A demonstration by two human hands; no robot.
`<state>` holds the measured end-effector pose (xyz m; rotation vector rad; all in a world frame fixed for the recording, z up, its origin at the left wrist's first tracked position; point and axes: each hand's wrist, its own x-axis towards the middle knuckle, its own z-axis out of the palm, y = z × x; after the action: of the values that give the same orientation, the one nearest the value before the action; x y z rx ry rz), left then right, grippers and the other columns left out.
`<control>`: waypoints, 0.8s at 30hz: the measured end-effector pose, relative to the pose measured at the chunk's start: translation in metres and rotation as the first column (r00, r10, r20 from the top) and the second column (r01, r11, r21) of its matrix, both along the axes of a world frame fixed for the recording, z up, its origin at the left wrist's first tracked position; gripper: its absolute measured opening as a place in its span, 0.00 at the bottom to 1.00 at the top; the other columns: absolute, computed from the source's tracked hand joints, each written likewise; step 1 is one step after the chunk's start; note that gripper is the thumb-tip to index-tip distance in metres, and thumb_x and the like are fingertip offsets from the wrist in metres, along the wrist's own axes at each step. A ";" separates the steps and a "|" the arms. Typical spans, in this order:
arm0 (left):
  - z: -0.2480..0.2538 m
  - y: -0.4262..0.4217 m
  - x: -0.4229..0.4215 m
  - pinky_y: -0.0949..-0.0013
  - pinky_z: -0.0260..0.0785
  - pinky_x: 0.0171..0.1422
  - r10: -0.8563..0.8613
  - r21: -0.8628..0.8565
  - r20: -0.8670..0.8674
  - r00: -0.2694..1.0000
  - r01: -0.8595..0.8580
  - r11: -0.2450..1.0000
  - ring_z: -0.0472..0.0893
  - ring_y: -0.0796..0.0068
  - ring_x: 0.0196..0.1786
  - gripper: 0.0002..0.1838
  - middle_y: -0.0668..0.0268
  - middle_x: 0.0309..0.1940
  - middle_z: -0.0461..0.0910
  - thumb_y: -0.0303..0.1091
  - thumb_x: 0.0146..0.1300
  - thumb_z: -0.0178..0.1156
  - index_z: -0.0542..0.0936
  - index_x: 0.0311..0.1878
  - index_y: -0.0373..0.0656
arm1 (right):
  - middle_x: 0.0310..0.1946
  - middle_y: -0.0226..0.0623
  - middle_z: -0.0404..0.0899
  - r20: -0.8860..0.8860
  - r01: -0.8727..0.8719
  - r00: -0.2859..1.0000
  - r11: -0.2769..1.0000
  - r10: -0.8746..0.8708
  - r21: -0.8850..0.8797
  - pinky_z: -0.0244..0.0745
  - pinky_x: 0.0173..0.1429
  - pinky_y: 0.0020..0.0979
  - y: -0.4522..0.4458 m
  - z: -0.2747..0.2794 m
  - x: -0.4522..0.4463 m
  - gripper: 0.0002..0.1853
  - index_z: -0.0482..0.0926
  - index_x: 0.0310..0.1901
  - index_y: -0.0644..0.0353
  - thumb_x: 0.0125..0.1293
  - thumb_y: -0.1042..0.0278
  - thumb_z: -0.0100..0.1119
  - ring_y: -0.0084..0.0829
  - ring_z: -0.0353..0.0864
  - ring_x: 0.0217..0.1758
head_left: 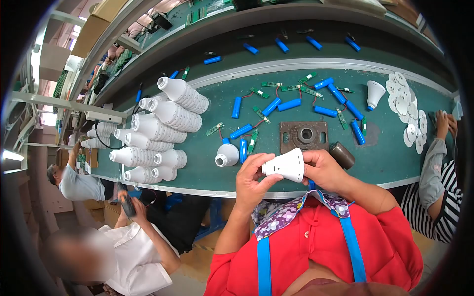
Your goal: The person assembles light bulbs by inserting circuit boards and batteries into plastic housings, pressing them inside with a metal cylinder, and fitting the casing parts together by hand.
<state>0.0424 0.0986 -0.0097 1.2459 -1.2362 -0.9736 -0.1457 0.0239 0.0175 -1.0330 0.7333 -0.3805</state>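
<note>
A white cone-shaped bulb housing (286, 166) lies sideways between my hands, above the bench's front edge. My left hand (254, 180) grips its narrow neck, thumb along the lower side. At the wide rim my right hand (323, 170) holds on, its fingertips partly hidden behind the housing. A bit of blue shows under my right hand; I cannot make out what it is. Just beyond stands a brown metal fixture (295, 137) with a round hole, and a dark metal cylinder (342, 155) lies beside it. Another white housing (227, 155) rests left of my left hand.
Stacked white housings (163, 126) fill the bench's left side. Blue batteries (290, 104) wired to green circuit boards (261, 114) are spread across the middle. White discs (402, 101) and a housing (375, 93) lie right. Co-workers sit on both sides; the left one holds a power tool (126, 201).
</note>
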 end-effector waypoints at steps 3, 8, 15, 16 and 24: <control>0.000 -0.001 -0.002 0.77 0.72 0.44 0.003 0.010 -0.065 0.998 -0.002 1.000 0.75 0.77 0.45 0.24 0.64 0.46 0.70 0.25 0.46 0.70 0.76 0.50 0.39 | 0.26 0.24 0.74 0.017 -0.011 1.000 0.999 0.010 0.032 0.65 0.29 0.20 0.000 0.002 -0.003 0.13 0.79 0.42 0.62 0.66 0.62 0.50 0.14 0.68 0.26; -0.001 -0.001 -0.002 0.76 0.72 0.44 -0.007 0.009 -0.013 1.000 0.007 1.000 0.75 0.77 0.45 0.25 0.64 0.46 0.71 0.23 0.45 0.70 0.76 0.49 0.38 | 0.28 0.25 0.74 0.057 -0.048 0.997 0.996 0.043 0.080 0.66 0.32 0.20 -0.001 -0.004 -0.007 0.13 0.78 0.43 0.62 0.67 0.62 0.50 0.15 0.68 0.28; -0.001 -0.002 0.001 0.75 0.72 0.42 -0.020 -0.029 0.002 1.000 0.020 0.999 0.75 0.76 0.46 0.25 0.64 0.46 0.71 0.22 0.43 0.70 0.77 0.49 0.39 | 0.34 0.28 0.75 0.217 -0.117 0.972 0.985 0.088 0.125 0.67 0.39 0.22 -0.003 -0.013 -0.013 0.14 0.77 0.47 0.63 0.67 0.63 0.48 0.17 0.69 0.34; -0.003 -0.001 0.001 0.75 0.73 0.41 -0.019 -0.028 0.010 1.000 0.019 0.999 0.75 0.76 0.46 0.25 0.64 0.45 0.72 0.23 0.43 0.71 0.77 0.48 0.39 | 0.35 0.29 0.75 0.181 -0.116 0.978 0.992 0.104 0.056 0.68 0.40 0.23 -0.003 -0.013 -0.013 0.15 0.77 0.48 0.63 0.67 0.64 0.48 0.18 0.70 0.36; 0.004 0.004 -0.015 0.72 0.75 0.46 0.170 0.000 -0.111 0.979 -0.171 0.985 0.74 0.72 0.50 0.27 0.61 0.56 0.63 0.15 0.45 0.66 0.72 0.52 0.35 | 0.42 0.39 0.76 0.018 -0.015 1.000 0.906 0.024 -0.424 0.69 0.50 0.31 0.000 -0.010 -0.001 0.15 0.75 0.49 0.65 0.63 0.68 0.53 0.29 0.75 0.44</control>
<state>0.0271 0.1028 -0.0062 1.2514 -1.0289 -0.8986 -0.1466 0.0235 0.0078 -1.4432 0.6315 -0.5492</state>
